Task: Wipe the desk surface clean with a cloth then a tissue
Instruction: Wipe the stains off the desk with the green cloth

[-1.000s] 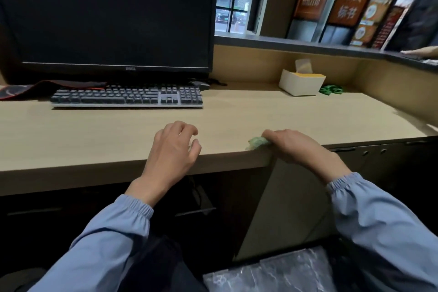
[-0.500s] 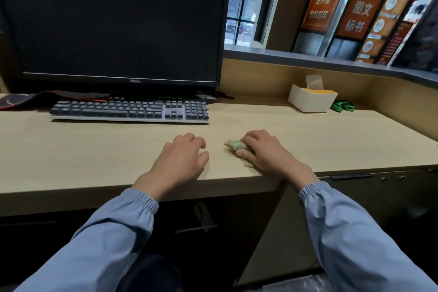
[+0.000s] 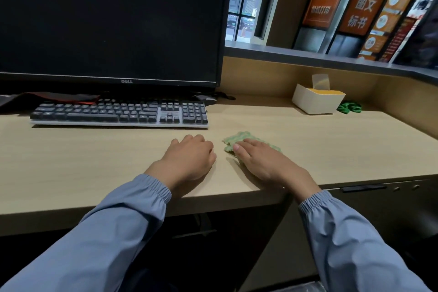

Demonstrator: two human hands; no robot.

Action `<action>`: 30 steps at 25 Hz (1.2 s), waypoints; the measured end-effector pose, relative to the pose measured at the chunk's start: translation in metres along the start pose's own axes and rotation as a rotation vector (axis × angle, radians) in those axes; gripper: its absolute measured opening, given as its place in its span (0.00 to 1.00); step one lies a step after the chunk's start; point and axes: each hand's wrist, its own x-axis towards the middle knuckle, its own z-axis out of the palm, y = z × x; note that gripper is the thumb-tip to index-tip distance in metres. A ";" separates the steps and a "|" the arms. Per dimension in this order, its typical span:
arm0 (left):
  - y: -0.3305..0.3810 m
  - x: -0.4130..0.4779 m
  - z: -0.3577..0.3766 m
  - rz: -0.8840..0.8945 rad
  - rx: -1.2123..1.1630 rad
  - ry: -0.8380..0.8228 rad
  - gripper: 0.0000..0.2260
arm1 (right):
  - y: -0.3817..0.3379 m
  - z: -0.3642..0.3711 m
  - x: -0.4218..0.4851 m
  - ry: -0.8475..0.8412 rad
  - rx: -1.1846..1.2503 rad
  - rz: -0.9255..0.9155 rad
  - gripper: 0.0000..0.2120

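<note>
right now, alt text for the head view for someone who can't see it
A person's right hand presses a green cloth on a desk, the left hand resting beside it. Behind sit a keyboard and dark monitor at left, a tissue box at back right.

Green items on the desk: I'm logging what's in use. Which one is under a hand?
The pale green cloth near the front edge, under the right hand. The darker green item lies untouched at the back, beside the white tissue box.

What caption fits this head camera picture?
A right hand presses a crumpled light green cloth on the pale wooden desk, left hand resting beside it.
</note>
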 end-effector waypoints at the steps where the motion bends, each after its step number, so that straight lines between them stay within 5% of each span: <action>1: -0.001 0.007 -0.001 0.006 0.017 -0.019 0.20 | 0.005 0.000 0.013 -0.051 0.016 0.015 0.28; 13: -0.006 0.078 -0.011 0.083 0.042 -0.119 0.17 | 0.017 -0.005 0.169 -0.165 -0.051 0.265 0.27; 20: -0.025 0.087 -0.017 0.055 -0.059 0.012 0.13 | -0.018 -0.008 0.214 -0.092 0.121 0.534 0.28; 26: -0.045 0.070 -0.028 0.037 -0.094 0.109 0.10 | -0.014 -0.016 0.219 0.030 0.303 0.502 0.31; 30: -0.061 0.048 -0.033 0.031 -0.156 0.189 0.12 | -0.030 -0.017 0.175 0.233 0.414 0.281 0.24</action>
